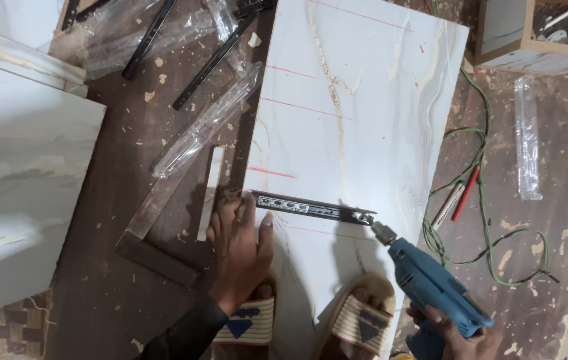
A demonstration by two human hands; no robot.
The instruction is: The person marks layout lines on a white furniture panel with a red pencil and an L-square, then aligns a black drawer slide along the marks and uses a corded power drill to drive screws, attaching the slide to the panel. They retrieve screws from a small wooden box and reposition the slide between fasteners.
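I see a dark metal drawer slide rail [311, 207] lying flat across the near part of a white marbled board [364, 100], running left to right along one of the red pencil lines. My left hand [239, 247] presses down on the rail's left end, fingers spread and flat, at the board's left edge. My right hand [454, 333] is wrapped tight around the grip of a blue electric drill [431, 287], whose chuck and bit meet the rail's right end at a slant.

The main risk I judge here is the bit skating off the rail, because the drill comes in tilted rather than square; that could scar the board's face or throw the rail off its line. With only one end pinned, the rail could also pivot under the drill's twist. My left fingers lie on the same rail, so a jump toward them would be bad.

Both sandalled feet [364, 323] stand on the near edge of the board, close under the drill. A green cord [481, 173] loops on the floor to the right, beside a red pencil [465, 193]; it could snag. A metal try square [147, 233] lies left of the board, and more black rails [214, 63] with plastic sleeves sit far left among wood chips.
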